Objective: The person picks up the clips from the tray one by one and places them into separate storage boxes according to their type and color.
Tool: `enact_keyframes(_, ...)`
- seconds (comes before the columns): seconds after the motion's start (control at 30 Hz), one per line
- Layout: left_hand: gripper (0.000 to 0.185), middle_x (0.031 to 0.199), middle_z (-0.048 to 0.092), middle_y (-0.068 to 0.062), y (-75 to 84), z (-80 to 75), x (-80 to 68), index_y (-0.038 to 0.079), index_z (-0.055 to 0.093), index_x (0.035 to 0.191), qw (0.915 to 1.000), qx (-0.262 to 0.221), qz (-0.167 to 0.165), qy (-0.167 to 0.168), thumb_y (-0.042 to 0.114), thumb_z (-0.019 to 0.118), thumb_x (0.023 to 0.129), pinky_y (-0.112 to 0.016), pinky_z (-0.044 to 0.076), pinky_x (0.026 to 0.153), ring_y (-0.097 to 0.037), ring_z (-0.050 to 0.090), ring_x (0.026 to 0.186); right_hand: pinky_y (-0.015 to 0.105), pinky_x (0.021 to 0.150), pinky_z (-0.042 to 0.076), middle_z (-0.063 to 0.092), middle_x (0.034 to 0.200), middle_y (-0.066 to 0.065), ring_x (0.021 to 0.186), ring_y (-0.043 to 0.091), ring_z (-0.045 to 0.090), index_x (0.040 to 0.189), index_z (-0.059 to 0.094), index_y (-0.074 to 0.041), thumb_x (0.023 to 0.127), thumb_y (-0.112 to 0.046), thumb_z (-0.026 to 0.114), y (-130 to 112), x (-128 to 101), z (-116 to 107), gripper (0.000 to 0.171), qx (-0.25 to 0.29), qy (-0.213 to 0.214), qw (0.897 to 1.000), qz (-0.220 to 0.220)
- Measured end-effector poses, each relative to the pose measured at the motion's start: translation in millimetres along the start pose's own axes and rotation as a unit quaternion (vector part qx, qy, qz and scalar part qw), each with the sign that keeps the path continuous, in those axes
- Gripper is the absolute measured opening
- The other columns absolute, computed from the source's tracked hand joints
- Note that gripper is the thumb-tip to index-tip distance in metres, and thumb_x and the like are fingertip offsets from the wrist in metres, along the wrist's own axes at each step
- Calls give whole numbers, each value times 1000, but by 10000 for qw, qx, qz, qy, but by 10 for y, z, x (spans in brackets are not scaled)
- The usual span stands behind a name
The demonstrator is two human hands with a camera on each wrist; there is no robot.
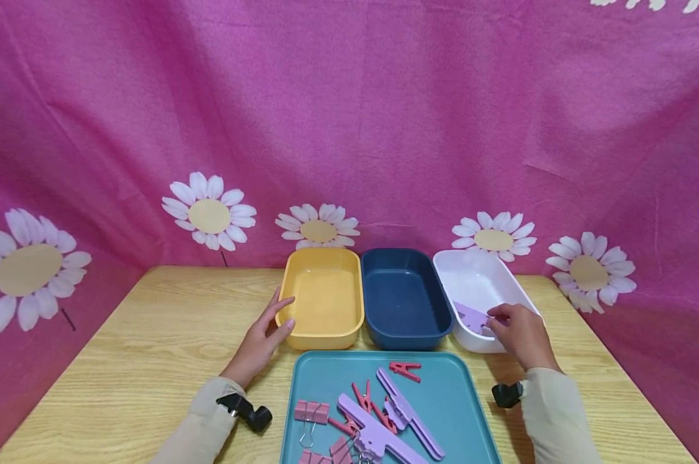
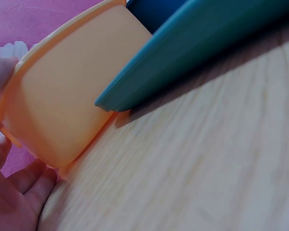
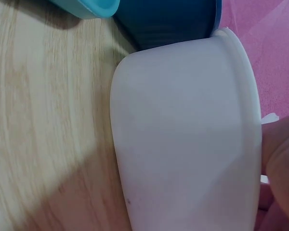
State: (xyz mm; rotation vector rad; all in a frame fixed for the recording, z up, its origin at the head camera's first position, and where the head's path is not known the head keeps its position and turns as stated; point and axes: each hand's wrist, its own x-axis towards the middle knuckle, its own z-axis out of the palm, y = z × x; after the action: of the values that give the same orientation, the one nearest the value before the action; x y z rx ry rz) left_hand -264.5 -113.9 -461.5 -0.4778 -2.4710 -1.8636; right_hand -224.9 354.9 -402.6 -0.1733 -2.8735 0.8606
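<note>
My left hand [image 1: 260, 338] rests at the front left corner of a yellow bin [image 1: 322, 341], thumb and index finger over its rim and the other fingers low against the outer wall. On the right, my right hand [image 1: 523, 332] reaches over the front rim of a white bin [image 1: 468, 274]. Its fingertips pinch the end of a purple bag clip [image 1: 470, 316] inside that bin. The right wrist view shows the white bin's outer wall [image 3: 188, 125], which hides the clip and the fingertips.
A dark blue bin [image 1: 407, 299] stands between the other two. In front, a teal tray [image 1: 454, 399] carries two long purple bag clips [image 1: 410, 412], several red clothespins [image 1: 404, 370] and several pink binder clips [image 1: 311, 411]. Behind the wooden table [image 1: 169, 322] hangs a pink flowered cloth [image 1: 355, 129].
</note>
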Motion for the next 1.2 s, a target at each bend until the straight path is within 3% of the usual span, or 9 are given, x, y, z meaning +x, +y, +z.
enact_keyframes(0.7, 49, 161, 8, 10, 13, 0, 12, 27, 45, 144, 9999, 95, -127, 43, 38, 56, 98, -43, 19, 117, -20, 8, 147, 48, 84, 54, 64, 107, 22, 92, 34, 54, 117, 65, 4, 92, -12, 62, 0, 7, -11, 30, -67, -17, 9999, -77)
enact_keyframes(1.0, 48, 161, 9, 9, 8, 9, 9, 25, 45, 144, 9999, 83, -103, 57, 35, 56, 98, -40, 19, 116, -18, 9, 147, 52, 85, 53, 62, 108, 23, 94, 34, 54, 120, 63, 2, 92, -12, 63, -39, -38, -71, 31, -109, 270, 9990, -332)
enact_keyframes(1.2, 48, 161, 8, 10, 22, 8, 13, 24, 43, 145, 9998, 98, -160, 35, 31, 55, 99, -41, 19, 117, -19, 8, 147, 53, 84, 53, 62, 110, 22, 98, 36, 55, 122, 61, -1, 92, -14, 64, -198, -90, -142, 32, -120, 430, 9969, -643)
